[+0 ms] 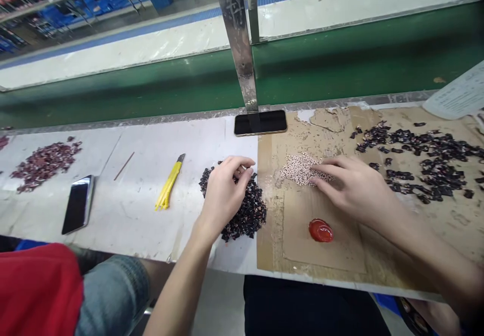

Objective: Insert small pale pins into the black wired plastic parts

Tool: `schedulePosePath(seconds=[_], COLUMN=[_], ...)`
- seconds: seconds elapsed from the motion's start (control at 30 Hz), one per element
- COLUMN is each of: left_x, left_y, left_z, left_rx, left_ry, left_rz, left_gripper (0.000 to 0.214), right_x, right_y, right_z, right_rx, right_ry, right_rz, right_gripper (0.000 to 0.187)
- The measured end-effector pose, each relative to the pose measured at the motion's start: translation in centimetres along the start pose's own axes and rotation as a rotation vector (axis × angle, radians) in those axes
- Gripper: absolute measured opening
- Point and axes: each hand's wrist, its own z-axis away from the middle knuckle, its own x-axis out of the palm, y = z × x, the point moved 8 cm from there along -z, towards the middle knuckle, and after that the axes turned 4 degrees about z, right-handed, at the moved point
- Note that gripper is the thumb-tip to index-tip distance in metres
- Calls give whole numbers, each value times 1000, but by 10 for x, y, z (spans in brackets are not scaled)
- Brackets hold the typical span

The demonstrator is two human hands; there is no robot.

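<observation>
My left hand (227,189) hangs over a pile of small shiny black pieces (247,215) on the white covering. Its fingers are curled and the thumb is drawn close to the index finger; whatever is between them is too small to make out. My right hand (351,187) reaches in from the right with fingers stretched out. Its fingertips touch a heap of tiny pale speckled bits (298,168), and a gap shows between thumb and index finger. Below that heap, a glossy red blob (320,230) lies on a square of cardboard (306,253).
Black pieces (434,164) are scattered at the right, near a sheet of printed plastic (459,94). One phone (260,122) lies by the metal post (242,48). Leftward are a yellow cutter (171,182), a thin stick (124,166), another phone (78,204), reddish pieces (47,164) and a person's red sleeve (41,290).
</observation>
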Motion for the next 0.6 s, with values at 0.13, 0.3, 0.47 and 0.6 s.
schedulePosePath(seconds=[0.13,0.3,0.47,0.6], left_x=[-7,18,28,30], left_y=[-14,-15,-8,0], left_z=[45,70,71,76], left_rx=[-274,-412,-430,-392], left_ry=[238,215,169,85], left_rz=[596,1079,1182,1136], left_gripper=[12,22,25,25], right_x=[19,19,13,10], right_y=[-12,-13,-16,-16], right_z=[-14,-16,-19,-20], right_rx=[-17,-28,-25,-28], right_ry=[-94,-63,2,31], right_rz=[50,57,53,26], right_gripper=[25,27,23,22])
